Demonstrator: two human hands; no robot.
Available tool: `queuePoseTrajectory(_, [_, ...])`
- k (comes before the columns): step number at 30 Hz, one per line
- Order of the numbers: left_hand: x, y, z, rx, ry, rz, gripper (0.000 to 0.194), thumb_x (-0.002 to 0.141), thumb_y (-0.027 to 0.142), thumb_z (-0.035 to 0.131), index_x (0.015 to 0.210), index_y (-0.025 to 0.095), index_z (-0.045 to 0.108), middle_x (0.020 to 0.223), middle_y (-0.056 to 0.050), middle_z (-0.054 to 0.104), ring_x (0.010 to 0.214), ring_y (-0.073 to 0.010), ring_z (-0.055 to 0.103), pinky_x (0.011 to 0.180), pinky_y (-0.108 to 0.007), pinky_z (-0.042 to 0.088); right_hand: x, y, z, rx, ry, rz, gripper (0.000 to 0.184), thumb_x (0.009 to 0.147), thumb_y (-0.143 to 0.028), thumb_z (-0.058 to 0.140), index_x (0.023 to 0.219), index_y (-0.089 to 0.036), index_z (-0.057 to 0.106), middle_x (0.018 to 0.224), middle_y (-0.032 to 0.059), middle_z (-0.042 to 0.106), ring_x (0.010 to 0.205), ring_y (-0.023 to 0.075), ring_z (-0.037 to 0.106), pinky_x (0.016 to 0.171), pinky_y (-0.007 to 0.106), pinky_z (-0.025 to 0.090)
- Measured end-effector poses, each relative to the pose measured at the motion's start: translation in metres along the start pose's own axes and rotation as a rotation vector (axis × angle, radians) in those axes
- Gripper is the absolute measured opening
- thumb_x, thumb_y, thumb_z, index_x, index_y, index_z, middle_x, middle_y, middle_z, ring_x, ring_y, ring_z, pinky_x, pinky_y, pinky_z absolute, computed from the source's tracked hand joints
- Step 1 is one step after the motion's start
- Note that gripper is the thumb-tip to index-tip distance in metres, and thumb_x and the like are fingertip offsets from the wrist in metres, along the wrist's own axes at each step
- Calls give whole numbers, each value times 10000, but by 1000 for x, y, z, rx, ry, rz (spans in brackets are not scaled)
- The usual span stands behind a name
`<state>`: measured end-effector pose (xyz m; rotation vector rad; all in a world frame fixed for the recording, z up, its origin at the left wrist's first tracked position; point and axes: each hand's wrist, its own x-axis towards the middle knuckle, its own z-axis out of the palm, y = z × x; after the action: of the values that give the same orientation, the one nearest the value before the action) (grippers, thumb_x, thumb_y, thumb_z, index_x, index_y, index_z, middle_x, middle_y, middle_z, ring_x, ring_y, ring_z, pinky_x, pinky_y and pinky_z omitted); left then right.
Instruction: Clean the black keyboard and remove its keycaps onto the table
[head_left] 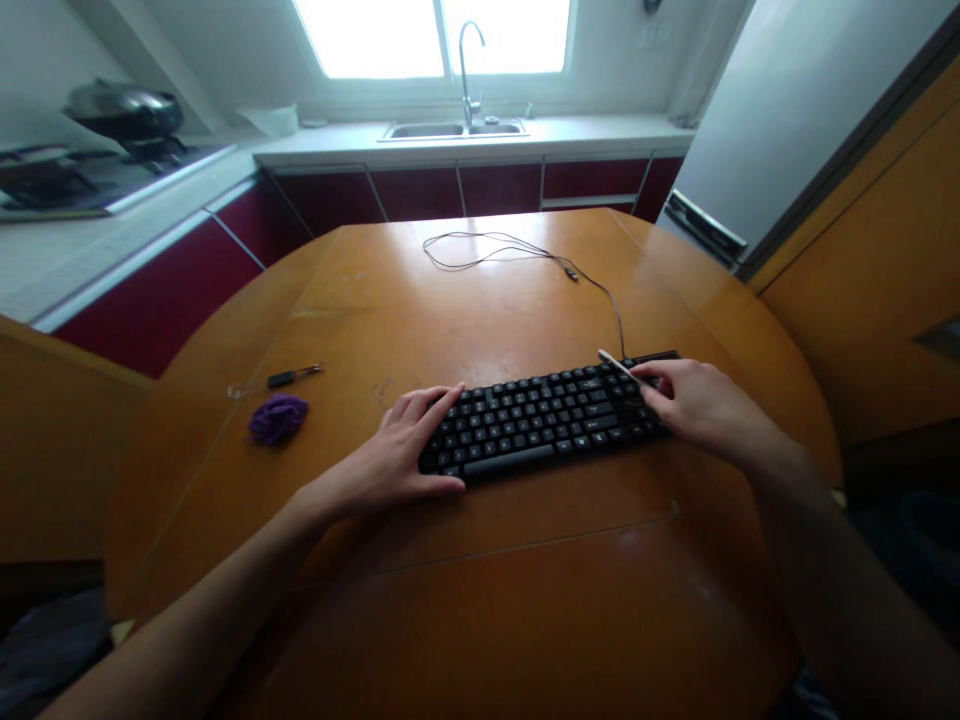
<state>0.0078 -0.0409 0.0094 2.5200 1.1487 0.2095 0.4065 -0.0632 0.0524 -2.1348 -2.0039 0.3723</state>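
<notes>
- Contact is plain at our left hand (409, 445), in the lower centre: thumb and fingers spread wide, it holds the left end of a black computer keyboard (525, 425) between near and far edges.
- Our right hand (679, 400), right of centre, pinches a thin pale stick-like tool (616, 366) between thumb and fingers. It slants up and left over the keyboard's far right part; whether its tip touches the keys we cannot tell.
- The keyboard lies flat between our hands, long axis running across the frame, its right end slightly higher. Our right hand is nearer the key block at that end and the cable's exit.
- Its keys are small squarish caps with pale markings; the space bar is a long, smooth strip facing us.
- The thin dark cable (618, 310) rises from the far edge into loose loops at upper centre, its plug (571, 273) beside them.
- Left of our left hand sit a crumpled purple fabric bunch (278, 419) and, just above it, a slim black-handled tool (282, 379).
- Beneath everything spreads a glossy, rounded wooden table (487, 620), its seams visible.
</notes>
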Motion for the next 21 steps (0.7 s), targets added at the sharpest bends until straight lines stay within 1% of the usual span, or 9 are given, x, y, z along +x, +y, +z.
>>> queuePoseTrajectory(2, [0, 0, 0, -1, -2, 2, 1126, 829, 646, 713, 1635, 386, -29, 1599, -123, 269, 1463, -405, 272, 1200, -625, 297, 1, 3, 0, 4, -17, 0, 343, 897, -310, 561, 1159, -263, 778, 971, 64, 792, 782, 217, 713, 650, 295, 465])
queuePoseTrajectory(4, [0, 0, 0, -3, -3, 6, 1120, 832, 649, 707, 1635, 388, -28, 1595, -120, 272, 1461, -404, 271, 1197, -626, 302, 1, 7, -2, 4, -3, 20, 336, 899, -315, 559, 1141, -272, 788, 975, 63, 794, 790, 220, 717, 656, 298, 470])
queuePoseTrajectory(7, [0, 0, 0, -3, -1, 9, 1107, 836, 646, 698, 1637, 382, -20, 1595, -117, 276, 1455, -406, 273, 1194, -627, 307, 3, 9, -5, 4, 70, 52, 323, 899, -333, 566, 1113, -254, 795, 978, 75, 797, 807, 234, 722, 659, 307, 474])
queuePoseTrajectory(9, [0, 0, 0, 0, 2, 9, 1107, 837, 641, 700, 1638, 377, -18, 1594, -117, 277, 1452, -408, 276, 1196, -627, 305, 5, 9, -4, 32, 108, 29, 316, 902, -326, 568, 1099, -237, 798, 984, 79, 799, 834, 238, 728, 682, 307, 487])
queuePoseTrajectory(12, [0, -1, 0, 5, 3, 9, 1119, 832, 642, 709, 1637, 379, -23, 1591, -120, 277, 1454, -408, 279, 1198, -626, 302, 9, 8, 0, 76, 96, -42, 305, 906, -316, 565, 1069, -232, 808, 1003, 73, 804, 884, 238, 736, 731, 300, 507])
queuePoseTrajectory(15, [0, -1, 1, 7, 5, 8, 1126, 828, 649, 715, 1636, 383, -24, 1592, -121, 274, 1456, -403, 283, 1199, -619, 305, 13, 14, 2, 46, 92, -4, 301, 893, -331, 578, 1044, -231, 818, 989, 78, 806, 856, 242, 742, 719, 303, 518])
queuePoseTrajectory(18, [0, -2, 1, 8, 6, 12, 1124, 827, 651, 716, 1634, 388, -21, 1597, -119, 269, 1461, -396, 281, 1202, -610, 305, 15, 22, 0, 46, 126, 45, 314, 886, -337, 582, 1060, -225, 817, 986, 82, 807, 846, 247, 744, 702, 308, 525])
queuePoseTrajectory(21, [1, -1, 1, 10, -1, 6, 1120, 830, 653, 713, 1633, 390, -24, 1597, -120, 267, 1466, -392, 276, 1206, -609, 301, 14, 27, -3, 105, 112, 4, 313, 888, -346, 582, 1060, -230, 815, 991, 70, 808, 866, 246, 745, 693, 299, 536])
